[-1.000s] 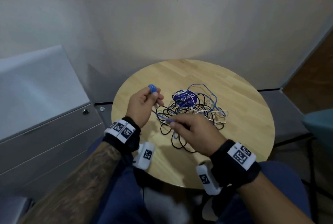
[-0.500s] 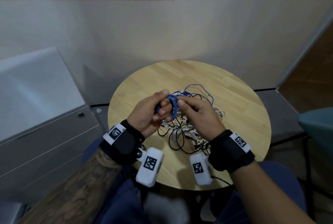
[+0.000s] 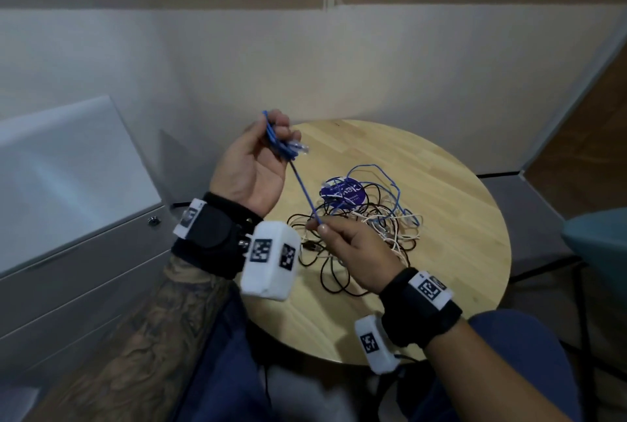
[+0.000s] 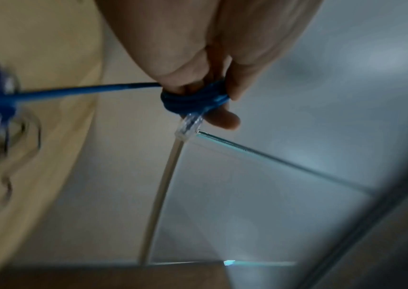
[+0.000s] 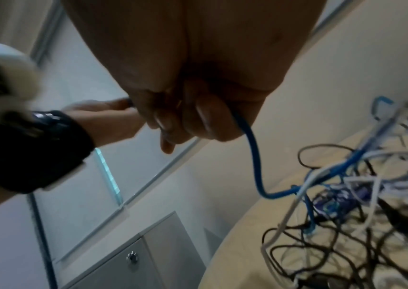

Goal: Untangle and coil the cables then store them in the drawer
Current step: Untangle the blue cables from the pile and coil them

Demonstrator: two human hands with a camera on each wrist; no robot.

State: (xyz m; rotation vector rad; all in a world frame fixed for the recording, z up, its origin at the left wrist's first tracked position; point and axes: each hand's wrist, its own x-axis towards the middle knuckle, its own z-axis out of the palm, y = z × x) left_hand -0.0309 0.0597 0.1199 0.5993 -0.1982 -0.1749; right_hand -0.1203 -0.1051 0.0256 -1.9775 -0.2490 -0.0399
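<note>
The left hand (image 3: pixel 252 164), raised at ten o'clock of the round wooden table (image 3: pixel 468 245), grips a small coil of thin blue network cable (image 3: pixel 276 140). The right hand (image 3: pixel 353 245) pinches its taut run near the tangled heap of black and white cables (image 3: pixel 366 228). Best practice would be feeding slack evenly, keeping loops equal, never yanking knots tighter.

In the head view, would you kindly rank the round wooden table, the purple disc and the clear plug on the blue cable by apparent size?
1. Round wooden table.
2. Purple disc.
3. Clear plug on the blue cable, smallest even though the left hand holds it nearer the camera.
</note>
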